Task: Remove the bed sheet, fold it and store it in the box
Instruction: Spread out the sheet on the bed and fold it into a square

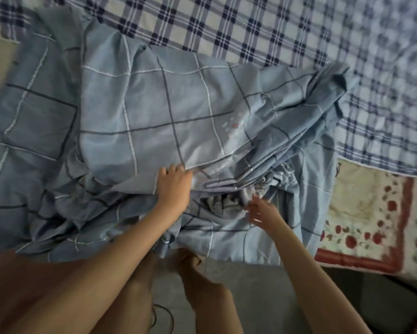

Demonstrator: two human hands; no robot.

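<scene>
The blue bed sheet [154, 104] lies bunched up on the bed, over a checked cover [250, 27]. The left hand [172, 186] grabs a fold of it. The blurry right hand [262, 213] has spread fingers and holds nothing. Grey floor [262, 297] is below, and a flowery quilt [371, 213] is on the right.

The right hand [260, 210] is motion-blurred against the sheet [154, 104], its grip unclear. The sheet runs off the left edge.
</scene>
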